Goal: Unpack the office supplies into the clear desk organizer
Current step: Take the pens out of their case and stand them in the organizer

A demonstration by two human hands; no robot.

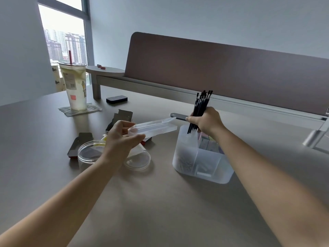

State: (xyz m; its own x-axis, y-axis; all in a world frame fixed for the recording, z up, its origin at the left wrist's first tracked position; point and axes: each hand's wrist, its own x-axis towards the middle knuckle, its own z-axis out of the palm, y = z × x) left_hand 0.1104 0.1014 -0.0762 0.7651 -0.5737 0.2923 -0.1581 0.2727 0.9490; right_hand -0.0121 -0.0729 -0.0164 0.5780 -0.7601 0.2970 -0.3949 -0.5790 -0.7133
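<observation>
The right hand [207, 122] grips a bundle of black pens [201, 107], tips hidden inside the organizer [201, 161]; the left hand [121, 138] pinches what looks like an empty clear case [153, 128].

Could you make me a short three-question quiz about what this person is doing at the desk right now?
1. True or false: the right hand grips a bundle of black pens with the tips down in the clear desk organizer.
2. What does the left hand hold? A) the iced drink cup B) a clear plastic pen case C) a round clear lid
3. Fill in: the drink cup stands to the ___ of the organizer.

Key: 1 true; 2 B; 3 left.
</observation>
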